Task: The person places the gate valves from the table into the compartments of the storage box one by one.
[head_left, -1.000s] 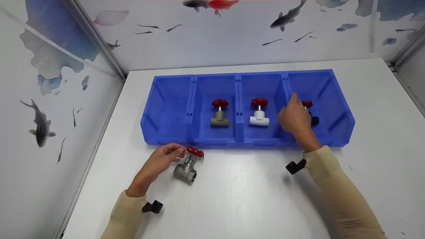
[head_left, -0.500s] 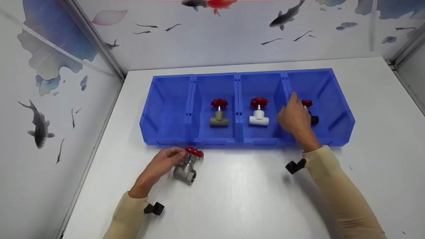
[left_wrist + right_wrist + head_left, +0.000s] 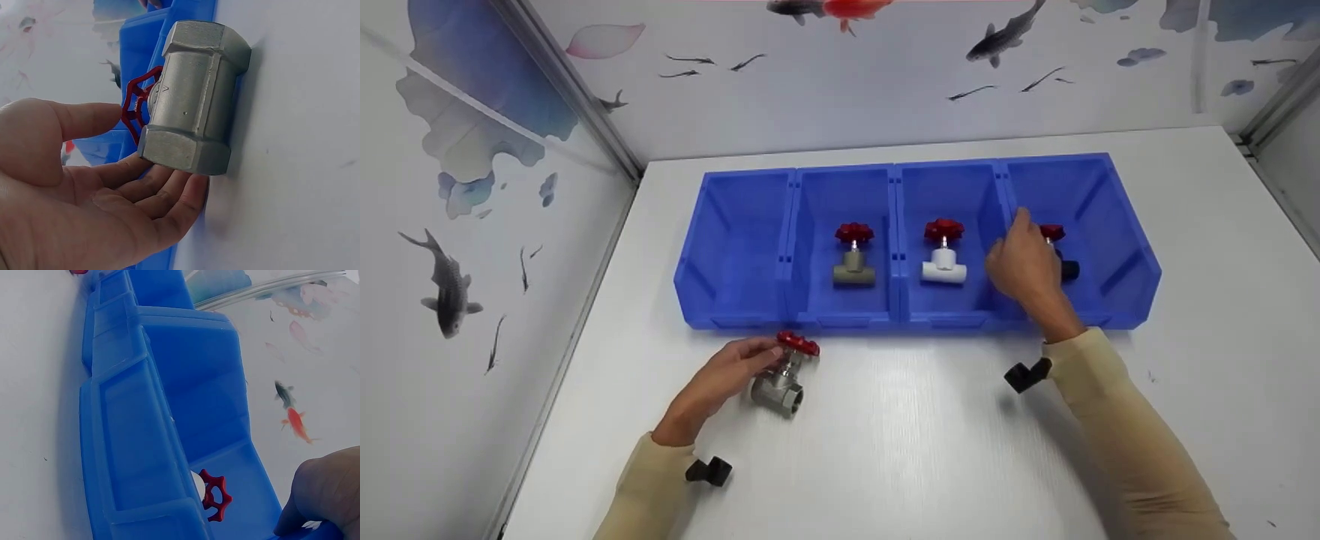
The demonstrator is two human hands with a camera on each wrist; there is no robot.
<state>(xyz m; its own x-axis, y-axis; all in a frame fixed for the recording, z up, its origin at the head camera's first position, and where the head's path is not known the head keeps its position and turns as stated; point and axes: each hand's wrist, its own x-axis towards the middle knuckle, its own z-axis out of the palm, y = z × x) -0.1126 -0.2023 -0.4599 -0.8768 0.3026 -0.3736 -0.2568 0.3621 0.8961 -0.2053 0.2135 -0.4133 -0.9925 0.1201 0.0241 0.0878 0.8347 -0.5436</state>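
A metal gate valve (image 3: 777,393) with a red handwheel (image 3: 798,343) stands on the white table in front of the blue bins. My left hand (image 3: 727,373) holds it near the handwheel. The left wrist view shows the thumb (image 3: 93,119) against the wheel's rim, while the other fingers curve behind the silver body (image 3: 188,98), their tips partly hidden. My right hand (image 3: 1026,264) grips the divider between the two rightmost compartments of the blue bin (image 3: 1140,296). Beside it, a black valve (image 3: 1069,270) with a red handwheel is partly covered by that hand.
An olive-green valve (image 3: 853,268) lies in the second compartment from the left and a white valve (image 3: 944,267) in the third. The leftmost bin (image 3: 739,247) shows a bare floor. Painted wall panels (image 3: 810,112) rise behind and at the left of the table (image 3: 900,435).
My left hand has moved slightly right and its fingers have gone further round the valve beneath the handwheel. The valve and my right hand have kept their places.
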